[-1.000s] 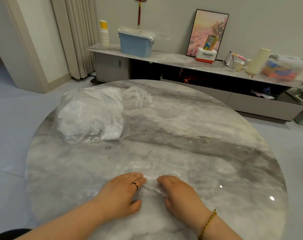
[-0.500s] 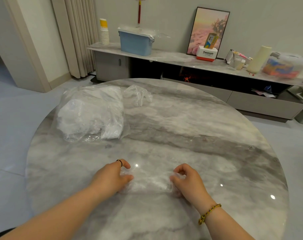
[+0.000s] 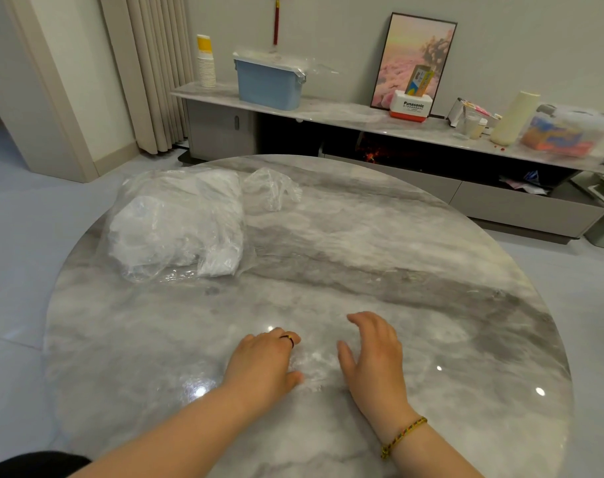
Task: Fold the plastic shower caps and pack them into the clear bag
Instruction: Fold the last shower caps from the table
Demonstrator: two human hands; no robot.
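Fingers [image 3: 282,339] of the left hand [image 3: 259,369] are curled down, and its thumb pinches the left edge of a crumpled shower cap [image 3: 310,365]. The cap lies on the near middle of the round grey marble table [image 3: 414,270]. The right hand [image 3: 376,360] is just right of the cap with its fingers [image 3: 364,320] straight and spread, gripping nothing. Whether its palm touches the plastic cannot be told.

On the far left of the table sits the clear bag [image 3: 176,229], bulging with white folded plastic. A loose piece of clear plastic [image 3: 271,188] lies just beside its far right corner.

Beyond the table, a low sideboard [image 3: 345,113] along the far wall carries a stack of paper cups [image 3: 206,63], a blue box [image 3: 267,82] and a framed picture [image 3: 412,60]. A pleated curtain [image 3: 152,70] hangs at far left.
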